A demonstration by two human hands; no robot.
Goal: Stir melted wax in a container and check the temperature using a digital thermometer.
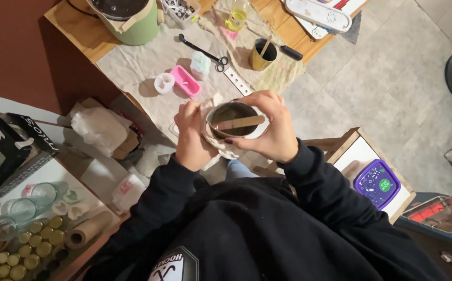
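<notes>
Our right hand (271, 130) cupped around a small round pot (234, 120) with a wooden stick (239, 123) across its mouth, our left hand (190, 136) pinching white paper (220, 151) against it, above the cloth-covered table (148, 62), pink mould (185, 81) and scissors (205, 52) beyond.

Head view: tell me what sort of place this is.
Probably a home craft workspace, perhaps for candle making. A cloth-covered wooden table carries scissors, a pink mould and a yellow cup; both hands hold a small jar, with gold lids nearby.
</notes>
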